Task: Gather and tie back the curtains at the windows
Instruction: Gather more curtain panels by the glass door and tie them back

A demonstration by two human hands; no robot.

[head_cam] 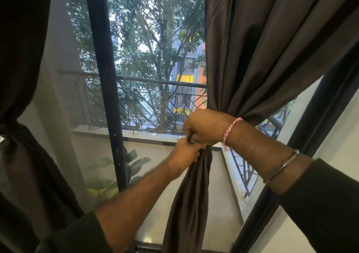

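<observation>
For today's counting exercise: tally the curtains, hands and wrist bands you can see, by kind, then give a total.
Dark curtains: 2, the left curtain and the right curtain
Hands: 2, the left hand and the right hand
Wrist bands: 2, the pink thread and the metal bangle
Total: 6

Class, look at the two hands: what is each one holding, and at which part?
Both hands, left hand and right hand, grip the right curtain at its gathered waist. Each also appears to pinch a dark tie there; its ends cannot be told apart.
</observation>
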